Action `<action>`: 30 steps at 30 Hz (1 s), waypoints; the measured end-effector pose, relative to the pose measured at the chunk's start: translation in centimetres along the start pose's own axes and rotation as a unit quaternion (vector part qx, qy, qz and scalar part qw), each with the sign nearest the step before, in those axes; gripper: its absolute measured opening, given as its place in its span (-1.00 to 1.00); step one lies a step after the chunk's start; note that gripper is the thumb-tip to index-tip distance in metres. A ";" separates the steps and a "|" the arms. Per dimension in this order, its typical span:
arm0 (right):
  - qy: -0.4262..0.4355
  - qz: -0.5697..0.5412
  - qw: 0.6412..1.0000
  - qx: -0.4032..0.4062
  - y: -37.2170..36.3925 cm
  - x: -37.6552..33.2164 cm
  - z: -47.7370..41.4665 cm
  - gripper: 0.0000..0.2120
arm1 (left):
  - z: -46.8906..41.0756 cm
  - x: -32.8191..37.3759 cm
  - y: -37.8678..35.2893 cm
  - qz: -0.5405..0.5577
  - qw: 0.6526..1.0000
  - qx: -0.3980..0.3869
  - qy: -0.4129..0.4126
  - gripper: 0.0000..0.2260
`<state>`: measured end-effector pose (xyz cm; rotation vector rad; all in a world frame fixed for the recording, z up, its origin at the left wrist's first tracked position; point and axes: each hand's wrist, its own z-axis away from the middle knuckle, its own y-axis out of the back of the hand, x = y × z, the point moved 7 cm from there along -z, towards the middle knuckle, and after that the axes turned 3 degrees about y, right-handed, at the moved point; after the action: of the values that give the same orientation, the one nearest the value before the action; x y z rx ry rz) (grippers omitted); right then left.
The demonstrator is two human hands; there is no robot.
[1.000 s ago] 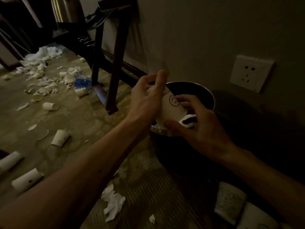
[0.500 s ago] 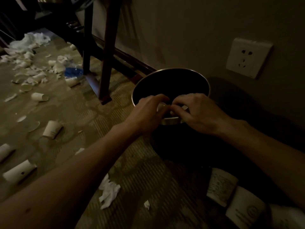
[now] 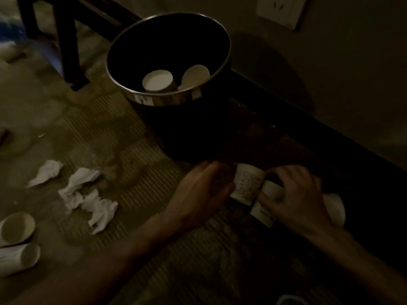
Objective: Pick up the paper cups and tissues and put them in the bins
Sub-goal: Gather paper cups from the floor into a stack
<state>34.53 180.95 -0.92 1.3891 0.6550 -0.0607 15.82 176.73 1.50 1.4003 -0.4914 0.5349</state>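
**The tally**

One round bin (image 3: 167, 100) with a metal rim. Seven paper cups show plainly: two inside the bin (image 3: 156, 81), three lying together by the hands (image 3: 247, 183), two at the lower left (image 3: 16, 227). A pale rim at the bottom edge may be an eighth, too dark to tell. Crumpled tissues: one alone (image 3: 47, 172), plus a clump (image 3: 101, 210) of two or three. Two hands, a left hand (image 3: 202, 192) and a right hand (image 3: 295, 194). One wall socket (image 3: 282, 9)

Looking down into a metal-rimmed bin (image 3: 167, 100) holding two paper cups (image 3: 157, 81). Touching a printed cup (image 3: 247, 183) on the floor with the blurred left hand (image 3: 202, 194), gripping a plain cup (image 3: 263, 210) just beside it with the right hand (image 3: 295, 194). Seeing crumpled tissues (image 3: 88, 194) on the carpet (image 3: 136, 150) to the left.
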 end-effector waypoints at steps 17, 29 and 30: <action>-0.004 0.151 0.979 -0.136 -4.4 3.3 4.1 0.12 | -1.4 -4.3 -10.9 0.278 0.921 -0.068 0.265 -0.39; 0.027 -0.105 0.963 -0.246 -9.9 -4.0 5.3 -0.05 | 10.2 -6.7 -8.1 0.592 0.707 -0.122 0.368 -0.46; 0.026 -0.138 0.958 -0.249 -10.3 -4.7 5.4 -0.06 | 10.8 -6.4 -8.0 0.625 0.682 -0.142 0.352 -0.46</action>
<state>28.56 172.32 -7.68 0.8109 0.8390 -0.0751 15.61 164.92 -7.50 0.2596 -0.8008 1.9244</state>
